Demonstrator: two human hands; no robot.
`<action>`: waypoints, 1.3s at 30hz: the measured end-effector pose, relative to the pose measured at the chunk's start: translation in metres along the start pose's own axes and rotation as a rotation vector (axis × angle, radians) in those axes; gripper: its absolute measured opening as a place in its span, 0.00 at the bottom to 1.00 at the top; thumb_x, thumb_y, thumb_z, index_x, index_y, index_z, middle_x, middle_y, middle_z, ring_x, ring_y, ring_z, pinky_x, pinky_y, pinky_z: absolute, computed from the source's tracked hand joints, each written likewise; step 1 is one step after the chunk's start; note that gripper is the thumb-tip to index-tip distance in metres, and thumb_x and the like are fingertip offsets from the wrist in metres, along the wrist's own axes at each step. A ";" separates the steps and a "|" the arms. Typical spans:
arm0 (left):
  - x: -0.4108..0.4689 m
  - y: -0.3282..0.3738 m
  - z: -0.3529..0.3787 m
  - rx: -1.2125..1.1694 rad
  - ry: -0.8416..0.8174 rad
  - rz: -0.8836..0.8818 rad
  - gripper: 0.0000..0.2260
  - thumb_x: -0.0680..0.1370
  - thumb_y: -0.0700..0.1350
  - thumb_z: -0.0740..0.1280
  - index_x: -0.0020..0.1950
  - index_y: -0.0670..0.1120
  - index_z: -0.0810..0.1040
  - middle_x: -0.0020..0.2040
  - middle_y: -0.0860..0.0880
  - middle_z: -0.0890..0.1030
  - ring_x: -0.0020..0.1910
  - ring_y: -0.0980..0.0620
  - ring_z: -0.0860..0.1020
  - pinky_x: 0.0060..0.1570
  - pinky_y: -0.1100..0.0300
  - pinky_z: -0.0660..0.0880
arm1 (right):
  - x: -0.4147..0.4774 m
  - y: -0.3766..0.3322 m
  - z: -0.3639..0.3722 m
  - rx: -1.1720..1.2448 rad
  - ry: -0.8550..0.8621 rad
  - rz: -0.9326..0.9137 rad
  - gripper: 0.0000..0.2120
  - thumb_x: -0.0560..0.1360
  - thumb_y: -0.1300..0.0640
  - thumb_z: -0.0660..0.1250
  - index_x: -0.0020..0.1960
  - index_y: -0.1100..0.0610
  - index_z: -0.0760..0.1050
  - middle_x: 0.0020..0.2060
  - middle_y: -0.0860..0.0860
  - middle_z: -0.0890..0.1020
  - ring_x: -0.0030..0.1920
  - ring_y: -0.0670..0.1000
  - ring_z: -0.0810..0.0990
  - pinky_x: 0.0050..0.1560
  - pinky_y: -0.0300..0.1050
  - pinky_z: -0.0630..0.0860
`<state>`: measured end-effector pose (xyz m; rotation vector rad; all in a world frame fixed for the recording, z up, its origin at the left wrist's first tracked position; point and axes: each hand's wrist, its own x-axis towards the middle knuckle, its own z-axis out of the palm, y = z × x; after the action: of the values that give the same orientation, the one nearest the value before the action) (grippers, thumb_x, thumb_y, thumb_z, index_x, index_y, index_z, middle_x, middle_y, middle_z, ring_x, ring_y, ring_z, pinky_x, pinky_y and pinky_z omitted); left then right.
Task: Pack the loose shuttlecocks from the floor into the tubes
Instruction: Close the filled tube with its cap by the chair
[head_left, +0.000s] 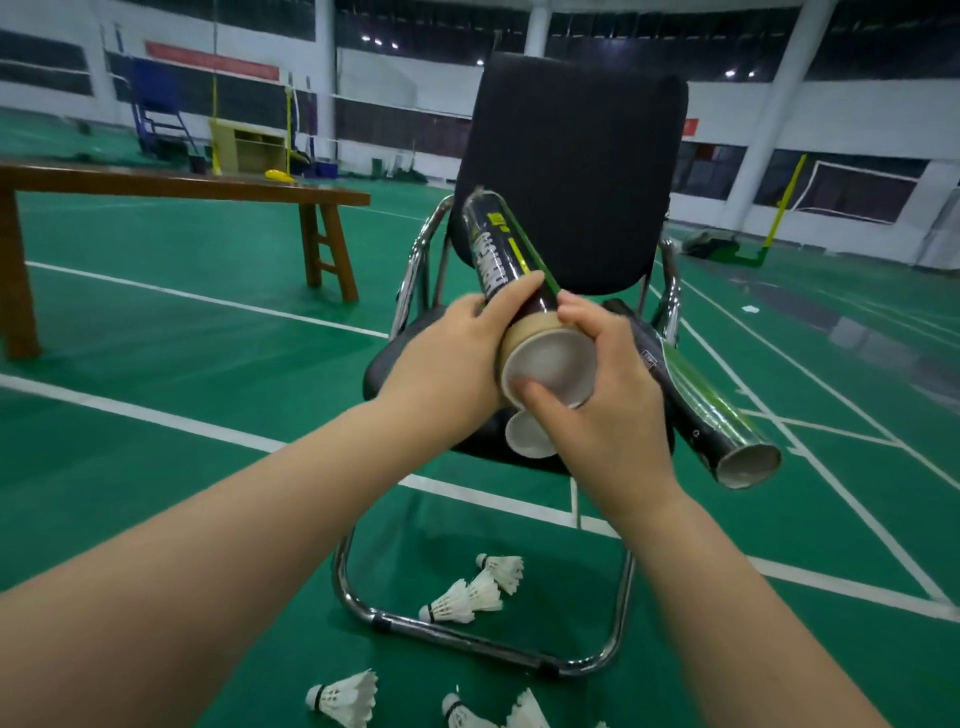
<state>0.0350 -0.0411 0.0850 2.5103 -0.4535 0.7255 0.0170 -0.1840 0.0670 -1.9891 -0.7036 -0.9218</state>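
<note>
I hold a black shuttlecock tube (501, 249) tilted above the chair seat. My left hand (457, 358) grips its lower body. My right hand (597, 395) pinches the white cap (550, 364) at its near end, thumb on the cap's lower rim. A second black tube (696, 410) lies on the seat to the right, its open end toward me. A loose white cap (527, 434) lies on the seat under my hands. Several white shuttlecocks lie on the green floor: a nested pair (467, 597) and one more (501, 566) under the chair, others (345, 696) at the bottom edge.
The black office chair (571, 166) with a chrome sled frame (467, 639) stands right in front of me. A wooden bench (182, 187) stands to the left. Net posts, a cabinet and an umpire chair stand far back on the court.
</note>
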 end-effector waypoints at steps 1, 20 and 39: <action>0.005 -0.002 0.011 -0.016 -0.041 0.018 0.35 0.74 0.50 0.68 0.75 0.61 0.53 0.66 0.48 0.70 0.61 0.46 0.72 0.56 0.49 0.73 | -0.004 0.013 0.001 -0.020 -0.005 0.004 0.25 0.68 0.63 0.74 0.60 0.52 0.67 0.61 0.41 0.69 0.63 0.42 0.67 0.62 0.25 0.61; 0.009 -0.048 0.100 -0.147 -0.252 -0.146 0.22 0.83 0.46 0.54 0.77 0.53 0.55 0.74 0.50 0.64 0.69 0.49 0.65 0.62 0.59 0.62 | -0.003 0.113 -0.007 -0.511 -0.502 0.092 0.25 0.72 0.68 0.63 0.66 0.52 0.71 0.69 0.45 0.68 0.73 0.45 0.59 0.71 0.37 0.54; 0.009 -0.036 0.097 -0.124 -0.377 -0.151 0.35 0.78 0.53 0.62 0.76 0.60 0.42 0.78 0.50 0.47 0.76 0.51 0.54 0.62 0.61 0.62 | -0.034 0.137 -0.021 -0.994 -0.092 0.447 0.35 0.69 0.56 0.73 0.71 0.50 0.62 0.70 0.56 0.65 0.68 0.59 0.65 0.70 0.65 0.45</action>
<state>0.0970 -0.0642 0.0053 2.5308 -0.4145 0.1590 0.0909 -0.2772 -0.0124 -2.8845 0.2586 -0.9894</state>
